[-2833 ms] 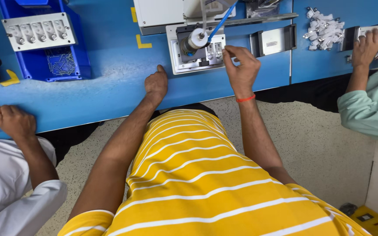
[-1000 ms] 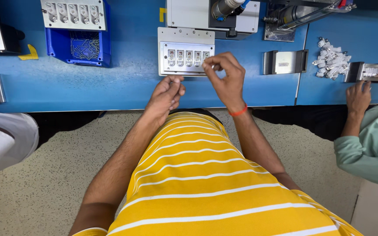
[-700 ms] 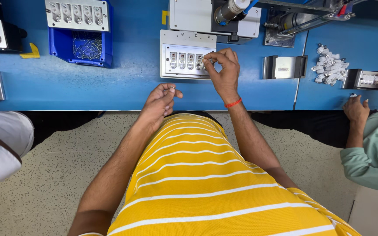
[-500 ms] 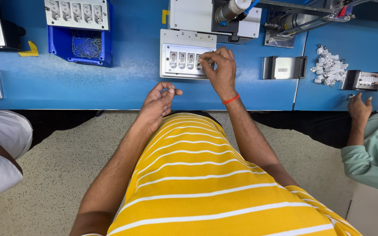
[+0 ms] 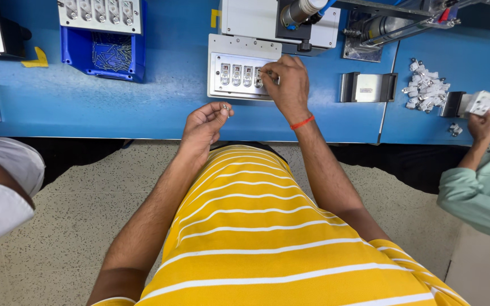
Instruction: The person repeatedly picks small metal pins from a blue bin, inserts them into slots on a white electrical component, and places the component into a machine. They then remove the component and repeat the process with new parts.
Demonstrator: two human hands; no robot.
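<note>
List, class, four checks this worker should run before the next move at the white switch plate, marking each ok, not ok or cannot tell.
1. Switch plate lies flat on the blue bench: ok.
2. Right hand has its fingertips on the plate's right-hand slot: ok.
3. Left hand pinches a small metal part at the bench edge: ok.
4. Part in the right-hand slot fully seated: cannot tell, the fingers hide it.
5. Blue bin of small metal pins stands on the bench to the left: ok.

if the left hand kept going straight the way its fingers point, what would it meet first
Probably the white switch plate on the blue bench, beside the right hand. The left hand points up and right; depth is unclear.
</note>
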